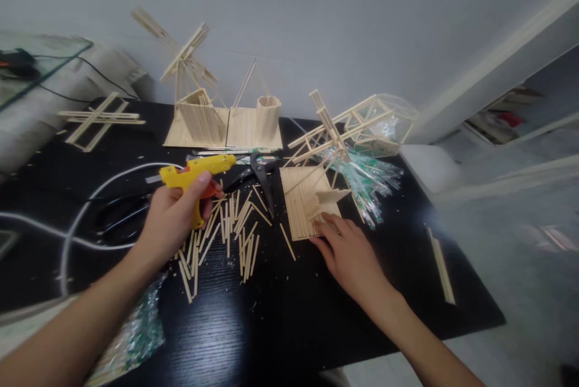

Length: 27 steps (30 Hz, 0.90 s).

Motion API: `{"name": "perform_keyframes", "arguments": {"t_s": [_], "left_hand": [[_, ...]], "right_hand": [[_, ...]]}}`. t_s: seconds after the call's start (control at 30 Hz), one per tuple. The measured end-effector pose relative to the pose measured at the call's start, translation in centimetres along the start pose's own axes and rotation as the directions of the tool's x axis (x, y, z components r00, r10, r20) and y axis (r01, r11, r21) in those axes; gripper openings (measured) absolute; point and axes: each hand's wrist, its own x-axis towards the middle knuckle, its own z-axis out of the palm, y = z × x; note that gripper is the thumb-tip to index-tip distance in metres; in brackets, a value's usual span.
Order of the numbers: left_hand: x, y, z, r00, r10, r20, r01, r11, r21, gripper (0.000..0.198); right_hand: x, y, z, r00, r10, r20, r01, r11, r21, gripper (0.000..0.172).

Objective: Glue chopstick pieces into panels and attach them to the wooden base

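A yellow hot glue gun [199,173] is gripped in my left hand [181,203], its nozzle pointing right above a scatter of short wooden sticks [239,224]. My right hand [348,251] is at the front edge of a windmill model [296,200] made of wooden sticks. Its thumb is at the base's edge and its curled fingertips are against the low stick wall [332,196] on the base. Whether a loose stick is between these fingers is too small to tell. Black-handled pliers or cutters [257,170] lie between the two hands.
Behind stand a windmill with a stick tower [201,122] and a base with a round stick cup [268,116]. Crossed stick blades [102,119] lie left. A white cable [70,236] loops at left. Plastic wrappers [371,188] and a stick bundle [441,266] are on the right.
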Motion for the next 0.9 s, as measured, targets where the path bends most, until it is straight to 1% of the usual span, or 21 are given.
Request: {"name": "perform_keyframes", "arguments": {"t_s": [0.13,0.3,0.37,0.43,0.47,0.53,0.6,0.63,0.7,0.77,0.83,0.9], "left_hand": [[0.0,0.0,0.0,1.000,-0.013,-0.015,0.013,1.000,-0.011,0.045],[-0.1,0.2,0.0,1.000,-0.007,-0.019,0.007,1.000,-0.017,0.043],[-0.1,0.4,0.0,1.000,-0.006,-0.018,0.006,1.000,-0.019,0.042],[-0.1,0.5,0.0,1.000,0.004,-0.021,-0.004,1.000,-0.005,0.043],[0.0,0.5,0.0,1.000,0.010,-0.020,-0.010,1.000,0.002,0.044],[0.0,0.6,0.0,1.000,0.017,-0.018,-0.017,1.000,0.011,0.045],[-0.1,0.5,0.1,1.000,0.019,-0.021,-0.019,1.000,0.014,0.045],[-0.1,0.5,0.1,1.000,0.017,-0.025,-0.017,1.000,0.019,0.044],[-0.1,0.5,0.2,1.000,0.006,-0.031,-0.005,0.999,0.036,0.044],[-0.2,0.5,0.2,1.000,-0.011,-0.027,0.013,0.999,0.043,0.043],[-0.2,0.4,0.2,0.999,-0.025,-0.030,0.027,0.998,0.051,0.044],[-0.2,0.3,0.1,0.999,-0.022,-0.032,0.024,0.998,0.063,0.044]], "right_hand": [[0.1,-0.2,0.2,1.000,0.006,0.001,-0.006,1.000,-0.018,0.023],[0.5,0.2,0.6,1.000,0.017,-0.023,-0.016,0.999,0.031,0.029],[0.6,0.6,0.4,1.000,-0.002,-0.026,0.005,0.994,0.113,0.032],[0.6,1.0,-0.2,0.999,-0.033,-0.007,0.033,0.963,0.266,0.032],[0.6,1.3,-0.6,0.999,-0.035,0.003,0.032,0.934,0.355,0.031],[0.2,1.9,-1.5,1.000,0.026,-0.004,-0.021,0.878,0.478,0.025],[-0.5,2.6,-2.3,0.988,0.147,-0.047,-0.108,0.877,0.469,0.018],[-0.9,3.0,-2.6,0.978,0.205,-0.035,-0.171,0.889,0.424,0.018],[-1.7,3.6,-2.8,0.948,0.317,0.039,-0.314,0.899,0.306,0.029],[-2.4,3.9,-2.9,0.910,0.391,0.136,-0.412,0.887,0.209,0.038],[-2.9,4.0,-2.9,0.882,0.420,0.213,-0.459,0.869,0.187,0.036],[-2.9,3.9,-2.9,0.867,0.417,0.273,-0.480,0.845,0.234,0.030]]}}
